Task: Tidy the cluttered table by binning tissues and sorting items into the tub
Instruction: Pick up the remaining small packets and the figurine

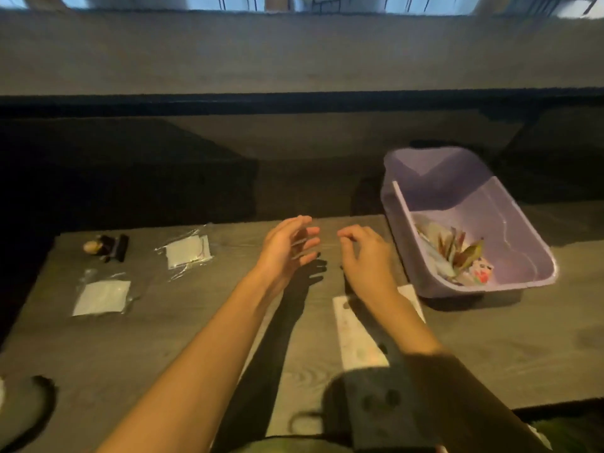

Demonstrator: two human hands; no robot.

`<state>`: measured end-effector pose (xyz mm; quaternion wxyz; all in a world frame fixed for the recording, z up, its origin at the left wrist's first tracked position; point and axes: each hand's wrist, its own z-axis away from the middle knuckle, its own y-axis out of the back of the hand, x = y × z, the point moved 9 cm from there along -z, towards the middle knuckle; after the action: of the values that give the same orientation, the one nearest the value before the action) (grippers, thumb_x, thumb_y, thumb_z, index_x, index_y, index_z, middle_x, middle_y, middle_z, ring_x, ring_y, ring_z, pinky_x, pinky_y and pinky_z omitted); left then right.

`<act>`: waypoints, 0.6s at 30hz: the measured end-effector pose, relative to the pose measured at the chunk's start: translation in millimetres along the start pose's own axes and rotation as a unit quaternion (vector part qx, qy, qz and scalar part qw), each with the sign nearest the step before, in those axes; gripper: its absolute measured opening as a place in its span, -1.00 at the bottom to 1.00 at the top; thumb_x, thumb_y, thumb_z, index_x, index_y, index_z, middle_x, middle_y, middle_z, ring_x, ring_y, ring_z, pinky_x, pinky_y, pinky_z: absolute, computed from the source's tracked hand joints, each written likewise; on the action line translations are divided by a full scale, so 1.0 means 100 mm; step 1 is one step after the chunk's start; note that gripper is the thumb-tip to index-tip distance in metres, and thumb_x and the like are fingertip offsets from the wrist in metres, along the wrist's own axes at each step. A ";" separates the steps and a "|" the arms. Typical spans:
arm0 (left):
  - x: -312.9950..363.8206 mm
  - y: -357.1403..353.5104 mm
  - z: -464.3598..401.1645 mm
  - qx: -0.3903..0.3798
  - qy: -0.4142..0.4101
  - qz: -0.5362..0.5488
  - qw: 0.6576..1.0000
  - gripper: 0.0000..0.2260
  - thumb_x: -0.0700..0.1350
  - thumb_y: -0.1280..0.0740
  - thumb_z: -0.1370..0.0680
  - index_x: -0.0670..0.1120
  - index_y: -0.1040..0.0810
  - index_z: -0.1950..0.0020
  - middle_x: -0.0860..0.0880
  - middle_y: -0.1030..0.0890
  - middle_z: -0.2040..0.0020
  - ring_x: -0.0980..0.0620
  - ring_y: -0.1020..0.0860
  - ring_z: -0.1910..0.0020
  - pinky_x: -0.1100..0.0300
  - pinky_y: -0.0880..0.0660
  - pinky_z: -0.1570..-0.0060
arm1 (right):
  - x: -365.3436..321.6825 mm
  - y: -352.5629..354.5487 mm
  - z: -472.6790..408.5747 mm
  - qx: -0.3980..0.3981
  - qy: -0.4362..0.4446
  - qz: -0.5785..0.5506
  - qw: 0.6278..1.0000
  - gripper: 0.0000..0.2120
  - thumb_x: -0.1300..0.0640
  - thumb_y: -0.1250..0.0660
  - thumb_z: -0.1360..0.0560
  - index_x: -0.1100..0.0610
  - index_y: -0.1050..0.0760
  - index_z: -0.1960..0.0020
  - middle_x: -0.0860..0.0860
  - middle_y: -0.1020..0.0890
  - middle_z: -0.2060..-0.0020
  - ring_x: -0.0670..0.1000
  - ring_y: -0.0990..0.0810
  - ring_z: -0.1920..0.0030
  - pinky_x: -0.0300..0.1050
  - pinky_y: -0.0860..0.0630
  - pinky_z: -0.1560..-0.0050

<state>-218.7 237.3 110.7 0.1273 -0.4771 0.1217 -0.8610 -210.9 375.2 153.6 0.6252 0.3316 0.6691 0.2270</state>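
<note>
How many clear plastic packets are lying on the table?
2. One clear plastic packet with a white insert lies left of the left hand; another lies nearer, further left. More may hide under the arms.

Lilac tub (519, 223) tilted at table's right, colourful packets (457, 256) inside.

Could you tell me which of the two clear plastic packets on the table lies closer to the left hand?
The farther packet, showing thin red lines; the plain white packet lies nearer the camera, farther from the left hand.
</note>
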 end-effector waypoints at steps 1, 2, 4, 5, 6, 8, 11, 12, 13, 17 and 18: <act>0.01 0.32 0.05 0.026 -0.003 0.019 0.999 -0.85 -0.06 -0.21 -0.56 -0.05 -0.53 -0.05 -0.04 -0.57 0.04 0.01 -0.54 0.02 0.13 -0.48 0.05 | -0.16 -0.25 0.02 -0.031 0.017 -0.005 0.999 -0.84 0.24 -0.22 -0.52 0.17 -0.56 -0.02 0.14 -0.62 0.03 0.13 -0.55 -0.02 -0.02 -0.45 -0.08; 0.01 0.63 0.10 0.052 -0.006 0.037 0.998 -0.86 -0.07 -0.21 -0.56 -0.05 -0.53 -0.04 -0.04 -0.56 0.05 0.01 -0.54 0.04 0.13 -0.48 0.04 | -0.31 -0.50 0.04 -0.063 0.030 -0.011 0.998 -0.83 0.24 -0.22 -0.53 0.17 -0.56 -0.03 0.13 -0.62 0.02 0.12 -0.56 -0.02 -0.05 -0.45 -0.07; 0.04 1.25 0.24 0.102 -0.017 0.075 0.992 -0.83 -0.08 -0.22 -0.56 -0.09 -0.51 -0.09 -0.05 -0.55 0.06 0.01 -0.53 0.07 0.12 -0.47 0.01 | -0.59 -1.00 0.11 -0.130 0.043 -0.018 0.990 -0.82 0.23 -0.20 -0.54 0.16 -0.56 -0.05 0.12 -0.62 0.01 0.09 -0.58 0.01 -0.06 -0.49 -0.03; 0.03 1.50 0.30 0.123 -0.017 0.089 0.988 -0.79 -0.07 -0.22 -0.56 -0.10 -0.50 -0.14 -0.06 -0.55 0.05 0.00 -0.53 0.06 0.11 -0.47 -0.01 | -0.69 -1.20 0.14 -0.158 0.046 -0.019 0.986 -0.82 0.21 -0.20 -0.55 0.15 -0.55 -0.07 0.11 -0.63 0.01 0.07 -0.59 0.04 -0.05 -0.52 0.00; 0.02 1.76 0.38 0.142 -0.015 0.104 0.984 -0.75 -0.07 -0.22 -0.56 -0.11 -0.49 -0.19 -0.07 -0.55 0.01 -0.01 -0.53 0.02 0.10 -0.46 -0.03 | -0.82 -1.43 0.18 -0.185 0.049 -0.017 0.981 -0.82 0.20 -0.20 -0.56 0.13 -0.54 -0.08 0.11 -0.63 0.02 0.06 -0.59 0.06 -0.04 -0.56 0.01; 0.01 2.20 0.52 0.176 -0.017 0.127 0.976 -0.73 -0.06 -0.21 -0.56 -0.11 -0.49 -0.22 -0.08 -0.55 -0.04 -0.04 -0.53 -0.06 0.08 -0.45 -0.09 | -1.02 -1.85 0.24 -0.228 0.057 0.003 0.972 -0.81 0.18 -0.20 -0.56 0.11 -0.52 -0.13 0.11 -0.63 0.00 0.06 -0.60 0.04 0.02 -0.59 -0.01; 0.02 2.67 0.64 0.216 -0.023 0.162 0.963 -0.78 -0.08 -0.20 -0.57 -0.10 -0.51 -0.16 -0.08 -0.56 -0.03 -0.04 -0.53 -0.07 0.07 -0.44 -0.10 | -1.26 -2.33 0.28 -0.255 0.087 0.034 0.962 -0.72 0.22 -0.22 -0.54 0.10 -0.46 -0.24 0.13 -0.57 -0.16 0.11 -0.56 -0.11 0.07 -0.55 -0.14; 0.04 2.80 0.66 0.226 -0.027 0.171 0.959 -0.79 -0.08 -0.20 -0.57 -0.09 -0.51 -0.15 -0.07 -0.57 -0.01 -0.02 -0.54 -0.06 0.09 -0.46 -0.07 | -1.35 -2.47 0.27 -0.259 0.105 0.046 0.959 -0.67 0.24 -0.23 -0.53 0.10 -0.42 -0.29 0.14 -0.50 -0.25 0.13 -0.51 -0.21 0.08 -0.50 -0.23; 0.06 2.90 0.67 0.231 -0.030 0.178 0.956 -0.79 -0.07 -0.20 -0.57 -0.08 -0.52 -0.15 -0.06 -0.58 0.01 -0.01 -0.55 -0.03 0.11 -0.47 -0.03 | -1.42 -2.61 0.27 -0.262 0.122 0.070 0.955 -0.60 0.27 -0.24 -0.52 0.09 -0.37 -0.34 0.14 -0.42 -0.35 0.15 -0.41 -0.33 0.09 -0.40 -0.33; 0.12 3.15 0.60 0.236 -0.025 0.195 0.952 -0.79 -0.07 -0.23 -0.55 -0.07 -0.52 -0.15 -0.04 -0.58 0.04 0.01 -0.57 0.02 0.11 -0.50 -0.03 | -1.55 -3.02 0.21 -0.266 0.165 0.223 0.923 -0.42 0.25 -0.25 -0.51 0.01 -0.14 -0.47 0.11 -0.07 -0.53 0.14 0.03 -0.53 0.15 0.12 -0.51; 0.13 3.19 0.57 0.233 -0.021 0.197 0.952 -0.81 -0.07 -0.24 -0.55 -0.06 -0.52 -0.12 -0.04 -0.57 0.06 0.02 -0.57 0.04 0.10 -0.50 -0.05 | -1.54 -3.10 0.19 -0.272 0.167 0.245 0.915 -0.42 0.20 -0.24 -0.52 0.00 -0.12 -0.48 0.11 -0.04 -0.54 0.14 0.06 -0.53 0.16 0.16 -0.50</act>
<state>-143.8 -71.7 44.6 0.4046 -0.4188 0.0067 -0.8129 -242.2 51.1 34.7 0.4952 0.2594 0.5740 0.5983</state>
